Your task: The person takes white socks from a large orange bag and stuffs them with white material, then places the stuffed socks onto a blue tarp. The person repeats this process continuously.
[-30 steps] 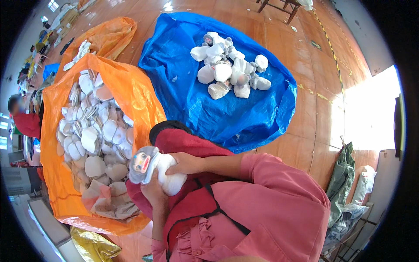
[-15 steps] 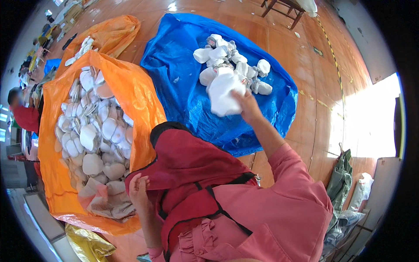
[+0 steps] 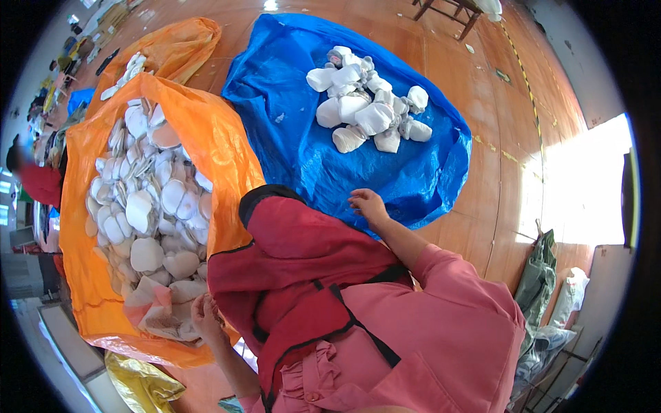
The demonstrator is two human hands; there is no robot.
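Observation:
My right hand is empty over the near edge of a blue plastic sheet, its fingers loosely bent and apart. Farther off on that sheet lies a heap of white padded bundles with grey parts showing. To my left stands a wide-mouthed orange plastic bag filled with white and beige rounded flat pads. Beside its near right side is my left hand, close to a whitish mesh bag; the fingers are half curled and spread a little, with nothing visible in them.
A second orange bag with white pieces lies behind the first. Near left is a yellow-gold bag. A wooden stool stands at the far right, dark green bags by the right wall. Another person in a red sleeve is at far left.
The white bundle in my right hand has been let go onto the heap. That hand has drawn back toward me, empty. My left hand has moved lower, toward the orange bag.

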